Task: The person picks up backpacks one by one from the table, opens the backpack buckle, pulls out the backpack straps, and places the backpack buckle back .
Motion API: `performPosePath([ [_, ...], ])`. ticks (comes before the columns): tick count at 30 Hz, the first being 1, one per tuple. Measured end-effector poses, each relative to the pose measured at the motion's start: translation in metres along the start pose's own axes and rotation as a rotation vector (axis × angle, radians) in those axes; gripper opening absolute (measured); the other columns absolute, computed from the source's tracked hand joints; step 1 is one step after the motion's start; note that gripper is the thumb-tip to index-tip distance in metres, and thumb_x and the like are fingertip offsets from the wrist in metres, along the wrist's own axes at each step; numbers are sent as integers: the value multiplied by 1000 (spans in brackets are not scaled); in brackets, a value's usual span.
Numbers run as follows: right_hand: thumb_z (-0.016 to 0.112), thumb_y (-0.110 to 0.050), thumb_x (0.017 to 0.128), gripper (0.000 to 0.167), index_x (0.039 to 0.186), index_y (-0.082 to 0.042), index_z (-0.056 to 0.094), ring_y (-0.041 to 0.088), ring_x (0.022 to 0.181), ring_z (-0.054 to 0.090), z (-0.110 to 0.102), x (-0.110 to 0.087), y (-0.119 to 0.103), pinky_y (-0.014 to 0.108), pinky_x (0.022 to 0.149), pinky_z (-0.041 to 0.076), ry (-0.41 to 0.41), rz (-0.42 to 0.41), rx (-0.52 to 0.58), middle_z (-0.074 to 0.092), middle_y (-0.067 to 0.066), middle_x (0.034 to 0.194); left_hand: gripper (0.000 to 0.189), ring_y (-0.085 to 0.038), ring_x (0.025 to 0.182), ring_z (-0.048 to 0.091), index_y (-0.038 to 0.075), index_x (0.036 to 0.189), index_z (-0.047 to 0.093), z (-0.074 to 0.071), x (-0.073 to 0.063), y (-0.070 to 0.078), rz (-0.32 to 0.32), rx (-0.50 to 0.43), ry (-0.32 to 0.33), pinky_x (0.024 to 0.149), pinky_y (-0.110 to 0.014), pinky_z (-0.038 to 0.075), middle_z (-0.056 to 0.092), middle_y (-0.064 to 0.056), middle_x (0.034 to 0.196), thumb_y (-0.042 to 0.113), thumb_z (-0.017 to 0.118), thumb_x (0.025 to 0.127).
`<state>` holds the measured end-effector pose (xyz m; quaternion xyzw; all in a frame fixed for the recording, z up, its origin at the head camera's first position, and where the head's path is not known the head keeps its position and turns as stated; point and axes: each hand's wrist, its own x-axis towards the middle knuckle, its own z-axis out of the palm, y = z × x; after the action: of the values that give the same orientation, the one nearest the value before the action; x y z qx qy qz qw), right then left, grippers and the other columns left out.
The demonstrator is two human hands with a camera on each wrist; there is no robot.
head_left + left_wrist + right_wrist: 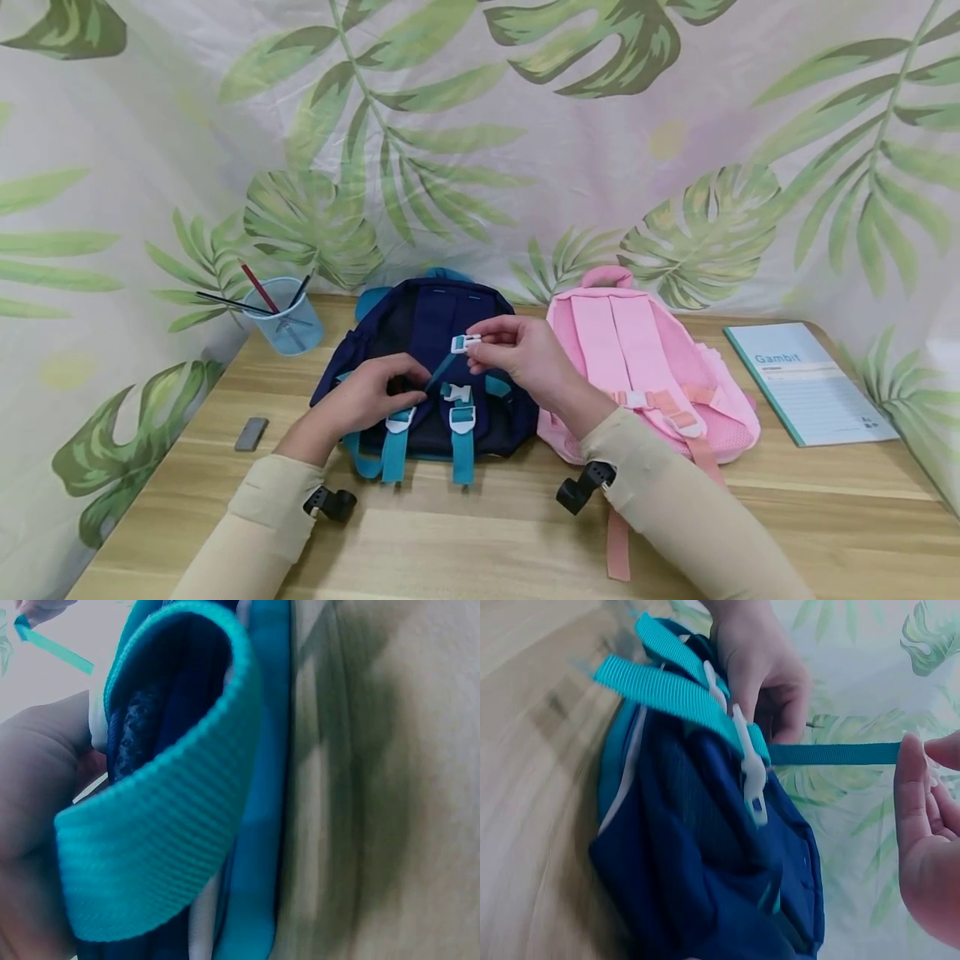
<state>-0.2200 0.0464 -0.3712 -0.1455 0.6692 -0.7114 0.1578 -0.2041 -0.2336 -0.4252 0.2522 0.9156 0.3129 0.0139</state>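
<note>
A navy backpack with teal straps lies on the table, strap side up. My right hand pinches a white plastic buckle between thumb and fingers, above the backpack. From it a narrow teal strap runs taut down to my left hand. The left fingers and thumb curl at the strap's lower end, beside a white strap adjuster; their exact contact is partly hidden. Another white buckle and adjuster lie on the backpack's right strap. Close in the left wrist view, a teal webbing loop appears.
A pink backpack lies just right of the navy one, its loose strap trailing forward. Further right is a notebook. At the left stand a blue mesh cup with pencils and a small grey block.
</note>
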Motion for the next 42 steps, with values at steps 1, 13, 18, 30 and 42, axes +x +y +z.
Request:
performPosePath([
  [1,72,4,99,26,124,10,70,13,76,75,-3,-1,0,32,83,66,2,6,-14,76,2,90,20,-20,103,68,15,117,77,0,0,0,9,-2,1,94,-45,57,76,-1,114,11,81,97],
  [13,73,-2,101,24,124,5,73,14,77,75,-38,-16,13,31,84,65,-16,73,-264,76,9,95,18,-23,109,64,17,119,78,-1,-4,-1,-16,38,-18,94,-46,55,76,-2,121,16,78,101],
  [18,76,-8,100,22,120,0,76,16,82,70,-49,-21,20,29,82,62,-43,68,-460,74,9,99,19,-24,111,65,18,120,78,-2,-4,-1,-44,36,-27,95,-46,55,75,-2,122,17,78,101],
  [30,78,-10,99,16,114,-4,79,13,83,60,-52,-25,28,26,77,53,-106,-40,-883,69,4,94,17,-19,104,62,18,119,78,1,-3,-2,-51,27,-39,91,-43,54,75,-2,122,19,77,102],
  [42,78,-11,99,19,116,-3,80,11,86,63,-48,-28,22,25,79,55,-127,-62,-981,71,4,98,18,-20,108,63,19,120,78,0,-2,-3,-52,38,-47,94,-44,54,74,-1,123,18,77,102],
])
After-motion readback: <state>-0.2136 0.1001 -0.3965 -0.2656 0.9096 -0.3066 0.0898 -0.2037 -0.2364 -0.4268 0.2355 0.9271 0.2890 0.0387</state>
